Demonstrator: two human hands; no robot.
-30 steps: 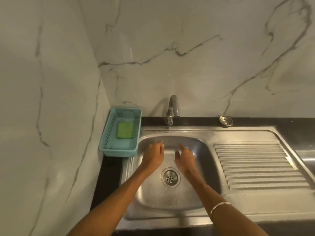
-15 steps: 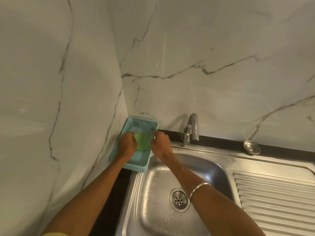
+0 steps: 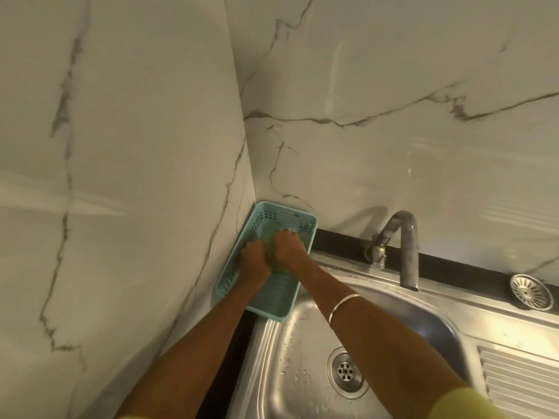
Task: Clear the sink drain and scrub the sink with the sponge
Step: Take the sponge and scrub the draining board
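A kitchen: steel sink (image 3: pixel 302 343) with drainboard (image 3: pixel 520 379), tap (image 3: pixel 405 237), marble-tiled walls (image 3: pixel 393 131).

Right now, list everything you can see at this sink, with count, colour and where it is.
basket: one, light blue, in the corner left of the sink
sponge: one, green, in the basket, mostly hidden between the hands
sink: one, steel, wet, lower right
drain: one, steel, in the basin floor, open
strainer: one, steel, on the ledge behind the drainboard
tap: one, grey metal, behind the basin, no water running
drainboard: one, steel, ribbed, right of the basin
walls: two, white marble, grey veins
bangle: one, silver, right wrist
left hand: on the sponge
right hand: on the sponge
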